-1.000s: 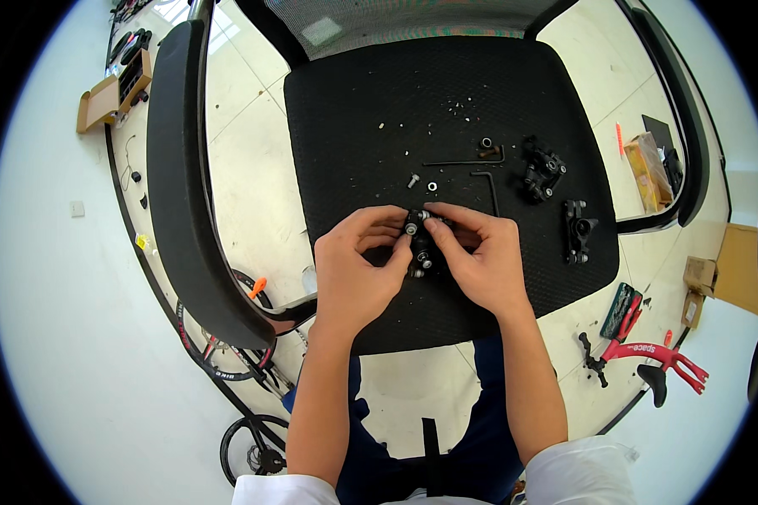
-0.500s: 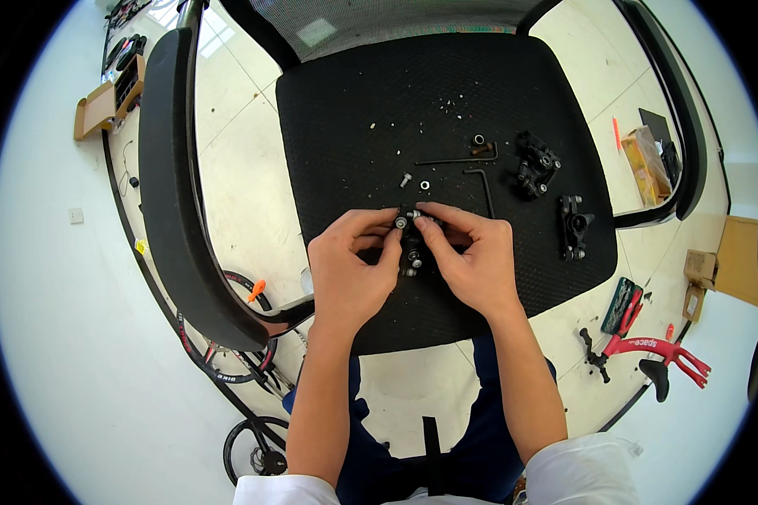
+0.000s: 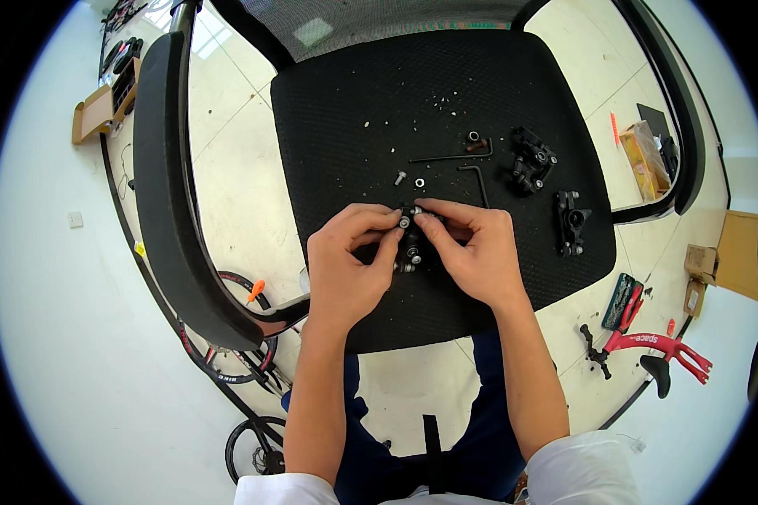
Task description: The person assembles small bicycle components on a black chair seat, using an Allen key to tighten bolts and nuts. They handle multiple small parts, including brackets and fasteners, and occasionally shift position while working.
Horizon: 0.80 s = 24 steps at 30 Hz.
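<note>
Between my hands, low over the black chair seat, is a small black bicycle brake caliper [image 3: 413, 240] with silver bolts. My left hand [image 3: 352, 261] pinches its left side between thumb and fingertips. From the right, my right hand [image 3: 473, 248] grips its upper end the same way, thumb and forefinger close to a silver bolt. The fingers partly cover the part. Just beyond them lie a silver bolt [image 3: 400, 178] and a nut [image 3: 419, 183]. Two hex keys, one long [image 3: 446, 158] and one short [image 3: 482, 185], rest farther up and to the right.
Two more black caliper assemblies, one far [image 3: 531, 160] and one nearer [image 3: 571, 223], lie on the seat's right side. A small ring [image 3: 473, 136] sits by the long key. Armrests flank the chair seat [image 3: 337, 109]. A red bike frame [image 3: 648, 341] is on the floor at right.
Both hands keep their hold on the caliper, which has turned slightly between the fingertips. The whole view has shifted a little.
</note>
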Motion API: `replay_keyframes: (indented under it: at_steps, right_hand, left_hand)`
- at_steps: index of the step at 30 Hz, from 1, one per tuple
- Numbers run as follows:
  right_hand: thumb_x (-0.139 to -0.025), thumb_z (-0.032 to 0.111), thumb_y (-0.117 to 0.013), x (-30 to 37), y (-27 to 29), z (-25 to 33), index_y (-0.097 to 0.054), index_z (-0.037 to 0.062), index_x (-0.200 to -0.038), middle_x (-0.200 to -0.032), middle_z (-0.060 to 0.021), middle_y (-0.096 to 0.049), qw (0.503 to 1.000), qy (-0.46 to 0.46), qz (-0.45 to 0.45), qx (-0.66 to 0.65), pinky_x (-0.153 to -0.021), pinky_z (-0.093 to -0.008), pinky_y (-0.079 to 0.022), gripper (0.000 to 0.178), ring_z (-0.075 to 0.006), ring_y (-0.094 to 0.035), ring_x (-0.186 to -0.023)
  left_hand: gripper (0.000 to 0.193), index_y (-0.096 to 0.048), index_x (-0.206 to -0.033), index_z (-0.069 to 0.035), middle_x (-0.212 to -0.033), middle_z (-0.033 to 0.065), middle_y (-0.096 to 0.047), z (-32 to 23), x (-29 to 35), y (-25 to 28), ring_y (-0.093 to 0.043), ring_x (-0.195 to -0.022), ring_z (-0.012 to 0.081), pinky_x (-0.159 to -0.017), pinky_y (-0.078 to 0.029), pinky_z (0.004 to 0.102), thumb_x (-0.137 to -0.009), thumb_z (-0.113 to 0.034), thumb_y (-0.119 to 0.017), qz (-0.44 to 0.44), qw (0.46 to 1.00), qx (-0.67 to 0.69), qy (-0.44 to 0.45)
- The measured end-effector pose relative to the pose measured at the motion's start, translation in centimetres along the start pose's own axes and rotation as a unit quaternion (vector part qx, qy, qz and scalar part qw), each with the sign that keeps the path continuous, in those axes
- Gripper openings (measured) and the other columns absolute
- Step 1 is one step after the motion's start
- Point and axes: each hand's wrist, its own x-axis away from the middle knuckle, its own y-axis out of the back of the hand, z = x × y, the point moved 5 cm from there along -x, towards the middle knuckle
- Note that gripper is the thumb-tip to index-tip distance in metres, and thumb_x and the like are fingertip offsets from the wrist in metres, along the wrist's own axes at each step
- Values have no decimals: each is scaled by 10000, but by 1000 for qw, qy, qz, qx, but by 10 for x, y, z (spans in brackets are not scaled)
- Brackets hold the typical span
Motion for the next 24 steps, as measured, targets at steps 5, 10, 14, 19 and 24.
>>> replay_keyframes:
  at_steps: [5, 10, 14, 19, 24]
  right_hand:
    - [-924, 81, -619, 2, 0, 1, -682, -50, -1125, -896, -106, -722, 991, -77, 36, -101, -807, -278, -560, 248, -122, -681, -840]
    - [-968, 34, -509, 0, 5, -13, -606, -57, -1116, -916, -75, -682, 967, -119, 80, -212, -877, -288, -548, 199, -100, -647, -878]
    - [-957, -1, -524, 1, 4, -21, -595, -59, -1066, -883, -73, -695, 971, -105, 80, -198, -866, -274, -543, 143, -98, -654, -861]
    - [-934, -21, -572, 0, 5, -15, -620, -61, -1055, -911, -101, -721, 985, -72, 69, -140, -835, -250, -535, 135, -109, -671, -859]
    - [-928, -16, -593, -1, 4, -19, -640, -62, -1058, -952, -121, -723, 981, -68, 63, -169, -823, -255, -550, 145, -131, -685, -888]
  left_hand:
    - [114, -688, -931, 58, -940, 108, -699, 7, 1, 0, -709, -822, 165, -728, -598, 269, -817, 64, -680, -6, 999, 14, 51]
    - [119, -686, -941, 57, -940, 109, -699, 7, 0, -2, -711, -819, 168, -721, -604, 274, -822, 55, -679, -16, 997, 16, 75]
    - [124, -690, -946, 54, -936, 113, -703, 9, -1, -3, -712, -823, 170, -715, -604, 274, -823, 53, -679, -17, 997, 21, 78]
    - [130, -687, -956, 54, -934, 122, -705, 15, -2, -2, -713, -834, 176, -707, -602, 276, -827, 50, -677, -9, 996, 17, 92]
    - [147, -664, -992, 67, -932, 121, -706, 15, -2, -6, -704, -882, 168, -753, -584, 270, -849, 35, -672, 9, 992, 53, 116]
